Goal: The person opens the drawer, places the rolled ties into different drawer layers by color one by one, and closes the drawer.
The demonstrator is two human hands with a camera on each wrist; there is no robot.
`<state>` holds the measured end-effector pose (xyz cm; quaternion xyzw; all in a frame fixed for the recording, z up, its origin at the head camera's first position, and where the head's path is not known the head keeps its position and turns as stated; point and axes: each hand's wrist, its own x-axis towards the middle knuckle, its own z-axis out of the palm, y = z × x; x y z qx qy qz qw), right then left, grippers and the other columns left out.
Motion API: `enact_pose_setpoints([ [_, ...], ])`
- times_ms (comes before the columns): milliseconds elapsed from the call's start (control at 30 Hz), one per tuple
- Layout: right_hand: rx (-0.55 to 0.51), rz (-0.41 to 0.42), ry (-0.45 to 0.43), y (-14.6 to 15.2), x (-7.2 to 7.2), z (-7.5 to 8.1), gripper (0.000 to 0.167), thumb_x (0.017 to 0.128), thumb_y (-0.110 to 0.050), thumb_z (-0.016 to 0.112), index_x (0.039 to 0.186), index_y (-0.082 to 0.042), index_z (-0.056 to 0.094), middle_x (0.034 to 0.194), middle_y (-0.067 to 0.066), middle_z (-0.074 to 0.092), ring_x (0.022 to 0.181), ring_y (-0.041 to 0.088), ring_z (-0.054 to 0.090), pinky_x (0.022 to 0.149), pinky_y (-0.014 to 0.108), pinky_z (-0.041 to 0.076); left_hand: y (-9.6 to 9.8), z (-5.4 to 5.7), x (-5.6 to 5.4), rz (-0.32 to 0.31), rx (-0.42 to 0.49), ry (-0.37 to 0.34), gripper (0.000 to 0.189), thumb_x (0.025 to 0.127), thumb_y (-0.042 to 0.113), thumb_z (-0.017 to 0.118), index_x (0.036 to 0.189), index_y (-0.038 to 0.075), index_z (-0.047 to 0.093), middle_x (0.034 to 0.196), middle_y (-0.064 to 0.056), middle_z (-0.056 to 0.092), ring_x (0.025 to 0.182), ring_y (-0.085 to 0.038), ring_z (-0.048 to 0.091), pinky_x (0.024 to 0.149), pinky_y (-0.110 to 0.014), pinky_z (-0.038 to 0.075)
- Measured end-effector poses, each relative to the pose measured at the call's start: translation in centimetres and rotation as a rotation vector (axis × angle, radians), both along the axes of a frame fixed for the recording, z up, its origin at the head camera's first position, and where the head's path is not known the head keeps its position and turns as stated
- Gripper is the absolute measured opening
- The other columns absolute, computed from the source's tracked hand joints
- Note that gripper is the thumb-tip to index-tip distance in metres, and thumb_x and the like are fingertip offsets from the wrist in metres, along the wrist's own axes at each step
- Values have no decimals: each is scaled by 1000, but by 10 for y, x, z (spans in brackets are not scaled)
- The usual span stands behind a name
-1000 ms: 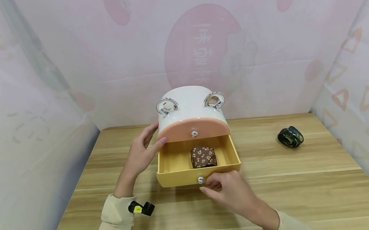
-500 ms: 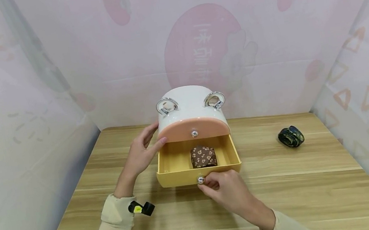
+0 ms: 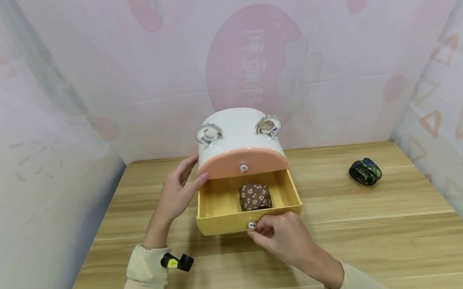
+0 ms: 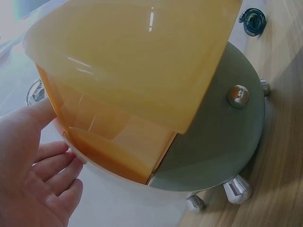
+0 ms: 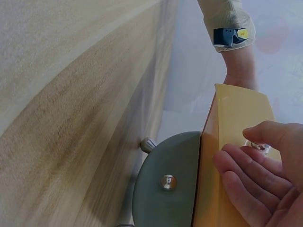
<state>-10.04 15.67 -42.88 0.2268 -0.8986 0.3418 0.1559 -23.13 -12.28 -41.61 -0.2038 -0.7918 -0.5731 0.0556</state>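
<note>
A small white drawer cabinet with two silver ear-like loops stands at the back of the table. Its yellow middle drawer is pulled out. Inside lies a brown flower-print fabric bundle, perhaps a rolled tie. My right hand pinches the drawer's silver knob between thumb and forefinger; the right wrist view shows this knob partly covered. Against the cabinet's left side rests my left hand, fingers extended and thumb at the front edge of the peach top drawer.
A dark patterned rolled strip, like a rolled tie, lies on the wooden table to the right. Below the yellow drawer, the wrist views show a grey-green drawer front and silver feet. Printed cloth walls surround the table.
My right hand has moved slightly left, and its thumb and forefinger have closed on the knob. The left hand and the drawer have stayed in place.
</note>
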Motion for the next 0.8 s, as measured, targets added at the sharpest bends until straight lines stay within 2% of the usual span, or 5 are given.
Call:
enact_pose_setpoints([
  [500, -13, -19, 26, -2, -11, -2, 8, 85, -15, 88, 80, -14, 82, 74, -5, 79, 64, -4, 70, 59, 9, 57, 1, 1, 1, -1, -5, 3, 63, 101, 34, 74, 158, 20, 50, 164, -3, 49, 156, -21, 42, 131, -41, 34],
  [800, -5, -30, 28, -3, -19, -1, 8, 86, -16, 87, 81, -14, 82, 74, -5, 79, 64, -2, 71, 60, 6, 55, 1, 2, 1, -5, -3, 1, 64, 101, 33, 75, 158, 19, 50, 164, -5, 49, 156, -22, 42, 130, -41, 35],
])
